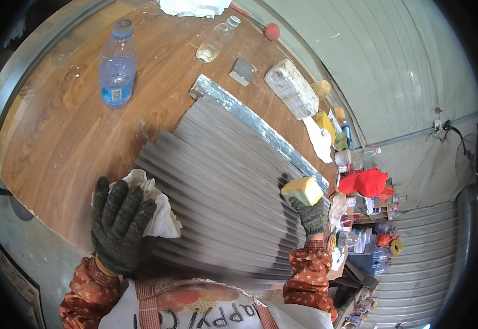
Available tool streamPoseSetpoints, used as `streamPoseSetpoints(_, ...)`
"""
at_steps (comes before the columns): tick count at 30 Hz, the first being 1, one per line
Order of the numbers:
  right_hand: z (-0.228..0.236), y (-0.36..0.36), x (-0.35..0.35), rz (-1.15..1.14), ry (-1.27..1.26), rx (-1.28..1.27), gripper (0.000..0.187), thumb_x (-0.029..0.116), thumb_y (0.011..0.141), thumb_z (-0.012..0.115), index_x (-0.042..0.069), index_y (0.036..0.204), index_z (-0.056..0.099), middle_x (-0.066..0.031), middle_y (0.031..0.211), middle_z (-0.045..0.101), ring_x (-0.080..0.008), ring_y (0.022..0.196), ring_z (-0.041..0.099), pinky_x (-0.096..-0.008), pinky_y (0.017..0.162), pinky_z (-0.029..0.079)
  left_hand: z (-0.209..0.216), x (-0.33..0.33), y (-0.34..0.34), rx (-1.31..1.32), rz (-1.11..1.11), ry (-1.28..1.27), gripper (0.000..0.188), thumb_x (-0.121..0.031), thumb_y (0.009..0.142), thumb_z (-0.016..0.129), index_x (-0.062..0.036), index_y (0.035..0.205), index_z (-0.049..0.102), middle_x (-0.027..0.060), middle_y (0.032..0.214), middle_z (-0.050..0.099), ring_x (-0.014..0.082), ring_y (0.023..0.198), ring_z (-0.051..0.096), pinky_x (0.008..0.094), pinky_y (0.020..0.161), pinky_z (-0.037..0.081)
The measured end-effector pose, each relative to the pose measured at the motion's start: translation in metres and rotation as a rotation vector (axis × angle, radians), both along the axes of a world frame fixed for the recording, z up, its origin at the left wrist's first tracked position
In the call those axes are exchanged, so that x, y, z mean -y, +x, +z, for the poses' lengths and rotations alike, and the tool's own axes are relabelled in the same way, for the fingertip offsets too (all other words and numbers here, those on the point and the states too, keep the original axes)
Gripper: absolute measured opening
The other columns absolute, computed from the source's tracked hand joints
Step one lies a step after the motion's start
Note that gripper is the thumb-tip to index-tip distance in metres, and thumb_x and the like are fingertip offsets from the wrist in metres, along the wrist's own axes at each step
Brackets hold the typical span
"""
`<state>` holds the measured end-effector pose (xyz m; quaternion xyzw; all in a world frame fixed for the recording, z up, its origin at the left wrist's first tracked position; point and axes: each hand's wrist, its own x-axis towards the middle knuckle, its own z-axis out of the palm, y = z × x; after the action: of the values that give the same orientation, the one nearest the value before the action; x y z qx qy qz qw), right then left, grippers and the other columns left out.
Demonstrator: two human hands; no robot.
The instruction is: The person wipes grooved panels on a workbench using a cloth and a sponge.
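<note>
My left hand (117, 225), in a dark grey knit glove, lies with its fingers stretched out over a crumpled white cloth (165, 215). The cloth is at the left edge of a wide row of long grey-brown strips (211, 181), packed side by side on the wooden table. On the right, my right hand (309, 215), gloved alike, grips a yellow and white sponge (303, 190) above the strips' right part. Its fingers are partly hidden behind the sponge. A scuffed metal bar (255, 123) runs along the far ends of the strips.
On the wooden table (58, 148) stand a blue-labelled plastic bottle (117, 68) and a clear bottle (217, 41). Beyond the bar are a small grey block (242, 71) and a white-stained block (292, 88). A red cloth (364, 182) and several bottles crowd the right side.
</note>
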<state>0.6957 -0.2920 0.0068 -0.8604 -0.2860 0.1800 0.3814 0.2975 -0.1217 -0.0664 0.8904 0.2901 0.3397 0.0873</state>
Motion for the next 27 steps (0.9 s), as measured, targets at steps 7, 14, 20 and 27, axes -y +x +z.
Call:
streamPoseSetpoints(7,-0.040,-0.001,-0.045,-0.125,0.246,0.244,0.068,0.026,0.069,0.089,-0.001,0.121,0.054,-0.0090,0.107,0.067,-0.0196,0.096,0.064,-0.0334,0.085,0.052,0.002,-0.002,-0.009,-0.029,0.008,0.030,0.037,-0.021,0.084,0.062,-0.0068,0.118,0.063,0.0161,0.132,0.056,0.0374,0.132,0.045,0.0645,0.111,0.029)
streamPoseSetpoints(14,-0.032,-0.063,-0.181,0.539,0.122,0.840,0.030,0.023,0.091,0.053,0.007,0.116,0.060,-0.0131,0.106,0.067,-0.0330,0.097,0.064,-0.0410,0.085,0.052,0.008,-0.001,-0.005,-0.083,0.009,0.050,0.043,-0.029,0.090,0.056,-0.0051,0.125,0.058,0.0165,0.134,0.055,0.0410,0.133,0.044,0.0644,0.112,0.026)
streamPoseSetpoints(20,-0.021,-0.122,-0.212,0.266,0.232,0.168,0.041,0.022,0.084,0.065,0.008,0.121,0.058,-0.0160,0.116,0.063,-0.0360,0.106,0.060,-0.0437,0.090,0.050,0.020,0.000,0.002,-0.114,0.037,0.135,0.039,-0.035,0.082,0.065,-0.0060,0.109,0.065,0.0150,0.117,0.064,0.0387,0.118,0.056,0.0625,0.102,0.040)
streamPoseSetpoints(27,-0.031,-0.059,-0.095,0.275,0.417,0.471,0.045,0.022,0.077,0.076,0.009,0.117,0.059,-0.0162,0.104,0.065,-0.0357,0.097,0.064,-0.0423,0.083,0.052,0.029,-0.001,0.015,0.021,-0.098,0.137,0.048,-0.041,0.098,0.046,-0.0039,0.123,0.064,0.0151,0.130,0.060,0.0370,0.125,0.053,0.0559,0.111,0.028)
